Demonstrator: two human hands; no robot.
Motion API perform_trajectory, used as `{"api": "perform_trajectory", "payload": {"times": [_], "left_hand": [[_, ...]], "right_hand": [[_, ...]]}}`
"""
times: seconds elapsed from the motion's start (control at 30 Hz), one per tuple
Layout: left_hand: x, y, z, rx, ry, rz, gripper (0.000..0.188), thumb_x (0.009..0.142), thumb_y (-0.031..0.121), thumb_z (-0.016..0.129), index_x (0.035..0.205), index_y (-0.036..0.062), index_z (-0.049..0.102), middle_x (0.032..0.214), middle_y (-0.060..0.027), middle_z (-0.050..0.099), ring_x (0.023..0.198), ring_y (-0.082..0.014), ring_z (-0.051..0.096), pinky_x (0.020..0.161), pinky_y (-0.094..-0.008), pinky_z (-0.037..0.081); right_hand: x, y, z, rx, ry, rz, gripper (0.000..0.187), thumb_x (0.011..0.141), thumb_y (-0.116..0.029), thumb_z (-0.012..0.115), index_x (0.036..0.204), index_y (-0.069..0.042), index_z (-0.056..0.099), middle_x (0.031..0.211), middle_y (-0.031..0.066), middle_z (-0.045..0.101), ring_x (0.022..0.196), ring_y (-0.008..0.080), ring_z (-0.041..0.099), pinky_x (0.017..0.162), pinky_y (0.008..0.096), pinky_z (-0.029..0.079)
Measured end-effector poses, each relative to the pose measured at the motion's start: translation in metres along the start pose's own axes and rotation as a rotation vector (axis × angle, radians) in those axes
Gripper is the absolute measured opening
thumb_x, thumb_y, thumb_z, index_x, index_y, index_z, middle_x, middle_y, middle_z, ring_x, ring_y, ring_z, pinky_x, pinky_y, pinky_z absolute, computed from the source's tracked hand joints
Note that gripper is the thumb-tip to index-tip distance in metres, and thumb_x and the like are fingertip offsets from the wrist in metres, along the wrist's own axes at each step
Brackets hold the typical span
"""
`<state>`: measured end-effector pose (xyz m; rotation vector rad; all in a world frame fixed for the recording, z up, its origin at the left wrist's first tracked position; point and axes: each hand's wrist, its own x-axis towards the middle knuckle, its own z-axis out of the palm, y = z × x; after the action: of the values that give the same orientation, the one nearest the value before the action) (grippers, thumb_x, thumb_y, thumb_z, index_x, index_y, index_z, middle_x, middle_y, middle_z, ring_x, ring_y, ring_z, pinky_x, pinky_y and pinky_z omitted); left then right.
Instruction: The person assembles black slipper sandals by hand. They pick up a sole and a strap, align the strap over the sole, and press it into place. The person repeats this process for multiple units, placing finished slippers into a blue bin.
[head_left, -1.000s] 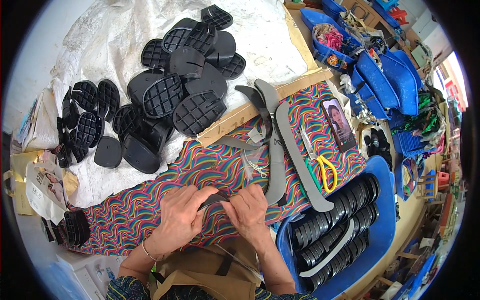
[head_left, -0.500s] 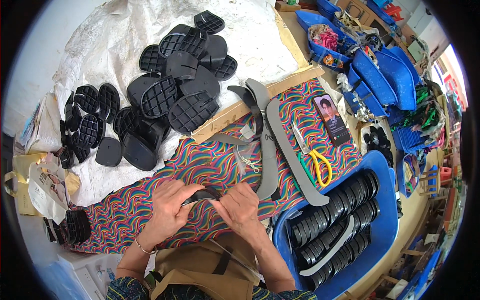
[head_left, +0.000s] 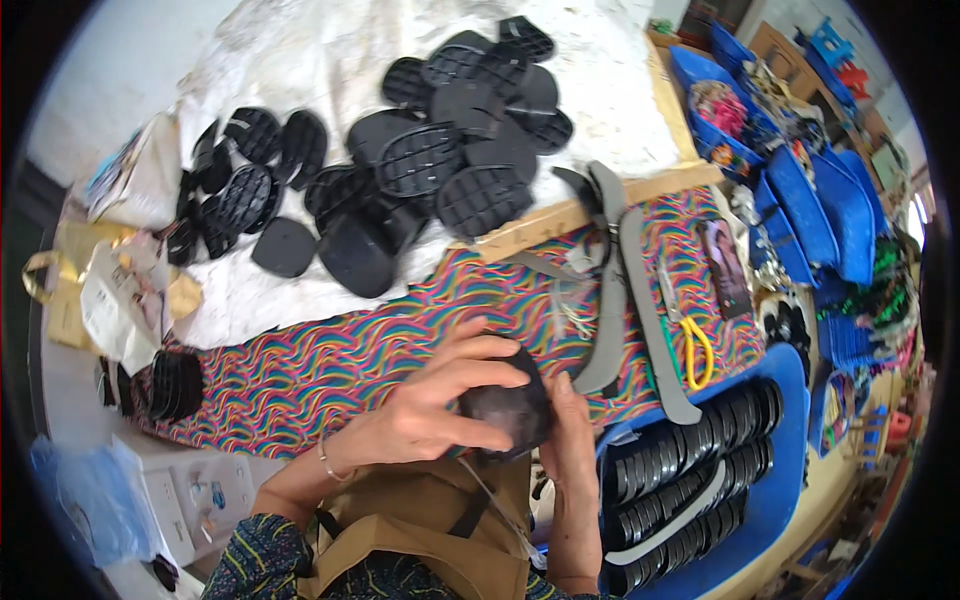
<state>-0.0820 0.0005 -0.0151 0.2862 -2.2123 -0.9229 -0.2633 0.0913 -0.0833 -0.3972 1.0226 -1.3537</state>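
A rounded black sole piece point(head_left: 535, 400), smooth and shiny on the visible face, is held low over the near edge of the patterned cloth. My left hand point(head_left: 425, 412) lies across it from the left, its fingers bent over the far and near parts. At the right rim my right hand point(head_left: 570, 425) grips it, with most of the fingers hidden. Beyond, on a white sheet, lies a heap of black sole pieces point(head_left: 484, 203), several showing gridded undersides. Long curved grey strips point(head_left: 648, 310) lie to the right of my hands.
A blue tub point(head_left: 790, 450) at the right holds rows of black curved pieces, with a grey strip on top. Yellow-handled scissors point(head_left: 694, 350) and a phone point(head_left: 727, 270) lie beside the strips. A wooden edge point(head_left: 600, 215) borders the white sheet. Bags point(head_left: 120, 300) stand at left.
The sole piece was edge-on between both hands; now its broad face is turned up. My left hand has spread over it, and the right has shifted to its rim. The whole view has swung.
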Motion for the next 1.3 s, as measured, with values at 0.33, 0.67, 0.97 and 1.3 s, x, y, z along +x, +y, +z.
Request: {"api": "perform_trajectory", "payload": {"times": [0.33,0.67,0.97,1.3], "left_hand": [[-0.034,-0.005,0.025,-0.686,0.524,-0.644,0.038,0.101,0.014,0.056,0.136,-0.0012,0.051,0.13,-0.01,0.051,0.123,-0.0175,0.052,0.104,-0.0332,0.043],[-0.033,-0.002,0.058,-0.321,0.573,-0.686,0.035,0.106,0.031,0.046,0.101,-0.0026,0.057,0.074,-0.0011,0.049,0.068,-0.0085,0.043,0.06,-0.0284,0.039],[-0.028,-0.017,0.043,-0.666,0.576,-0.624,0.033,0.106,0.028,0.049,0.109,-0.0023,0.062,0.089,0.0022,0.059,0.081,-0.0056,0.049,0.07,-0.0243,0.043],[-0.036,-0.015,0.019,-0.841,0.416,-0.808,0.034,0.104,0.028,0.052,0.107,-0.0036,0.065,0.091,0.0014,0.059,0.083,-0.0059,0.05,0.071,-0.026,0.044]], "right_hand": [[0.005,0.004,0.025,0.041,0.257,-0.452,0.042,0.101,-0.031,0.049,0.119,0.005,0.06,0.109,0.0117,0.067,0.095,0.0189,0.067,0.085,0.0332,0.053],[0.0,0.032,0.037,-0.075,0.359,-0.56,0.045,0.1,-0.035,0.053,0.124,0.003,0.056,0.114,0.0123,0.061,0.101,0.0216,0.062,0.087,0.0352,0.052],[-0.003,0.029,0.028,-0.333,0.253,-0.617,0.043,0.102,-0.037,0.046,0.114,0.002,0.058,0.102,0.0102,0.06,0.091,0.0161,0.06,0.078,0.0305,0.051],[0.005,0.022,0.02,-0.313,0.171,-0.56,0.048,0.1,-0.045,0.05,0.103,0.002,0.06,0.089,0.0069,0.063,0.08,0.0139,0.061,0.073,0.0269,0.05]]}}
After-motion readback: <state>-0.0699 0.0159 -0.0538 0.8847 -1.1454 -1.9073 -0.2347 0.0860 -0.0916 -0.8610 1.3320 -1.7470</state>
